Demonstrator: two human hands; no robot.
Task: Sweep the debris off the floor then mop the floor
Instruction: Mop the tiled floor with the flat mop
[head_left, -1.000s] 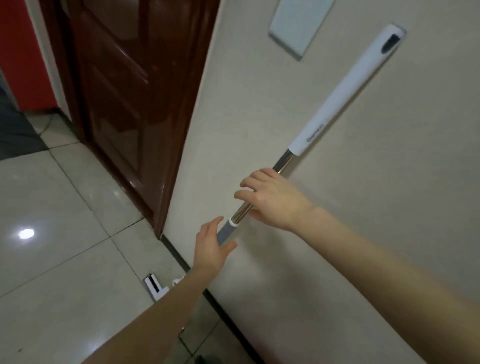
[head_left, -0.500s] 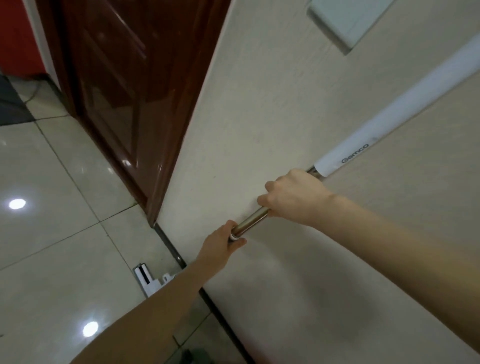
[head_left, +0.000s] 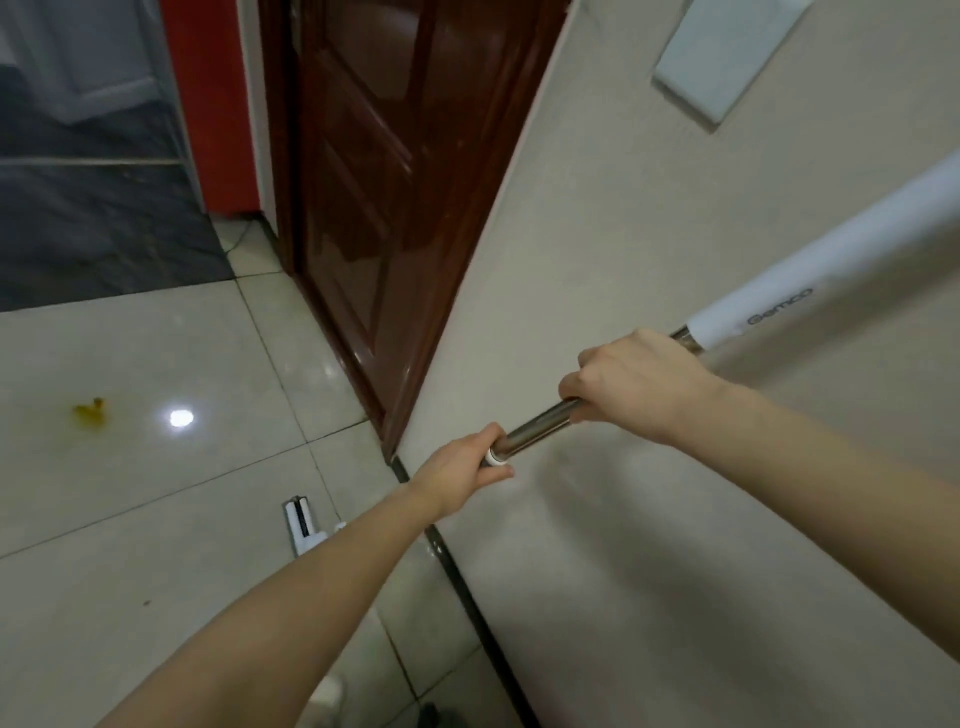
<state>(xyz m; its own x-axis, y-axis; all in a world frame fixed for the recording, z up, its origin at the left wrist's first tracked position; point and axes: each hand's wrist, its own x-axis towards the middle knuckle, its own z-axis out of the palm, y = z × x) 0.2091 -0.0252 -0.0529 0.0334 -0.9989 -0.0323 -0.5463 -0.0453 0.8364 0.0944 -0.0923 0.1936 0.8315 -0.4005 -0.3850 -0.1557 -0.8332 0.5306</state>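
Since the earlier frame your left hand (head_left: 470, 470) has closed on the mop pole (head_left: 540, 428) | your right hand (head_left: 631, 384) grips it higher up, by the wall (head_left: 649, 208) | mop head (head_left: 300, 525) rests on the floor (head_left: 156, 545) | yellow stain (head_left: 91, 413) remains, so I judge mopping not yet begun; sweeping cannot be told.

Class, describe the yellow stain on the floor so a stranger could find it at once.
Start at the dark wooden door and look left across the pale floor tiles. The stain lies just left of a round white light reflection. It is the only yellow-brown smear there.
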